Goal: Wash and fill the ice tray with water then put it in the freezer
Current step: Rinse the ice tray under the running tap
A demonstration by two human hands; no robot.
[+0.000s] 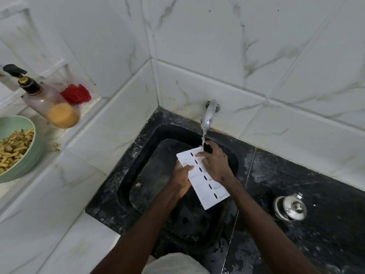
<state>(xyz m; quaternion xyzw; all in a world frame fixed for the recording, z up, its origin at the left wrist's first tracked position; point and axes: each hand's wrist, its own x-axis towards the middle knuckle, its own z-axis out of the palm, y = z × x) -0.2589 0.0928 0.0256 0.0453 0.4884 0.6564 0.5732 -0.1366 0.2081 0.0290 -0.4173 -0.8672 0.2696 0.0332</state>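
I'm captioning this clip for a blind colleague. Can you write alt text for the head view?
Two hands, left hand and right hand, hold a white ice tray under a running tap over a black sink. A soap bottle and a green bowl of food stand on the ledge to the left; a steel lid lies on the counter to the right.

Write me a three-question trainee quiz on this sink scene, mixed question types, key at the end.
1. True or false: water from the tap lands on the far end of the ice tray.
2. Which hand holds the tray's left edge? A) left hand B) right hand
3. Fill in: the steel pot stands on the black counter to the ___ of the sink.

Key
1. True
2. A
3. right
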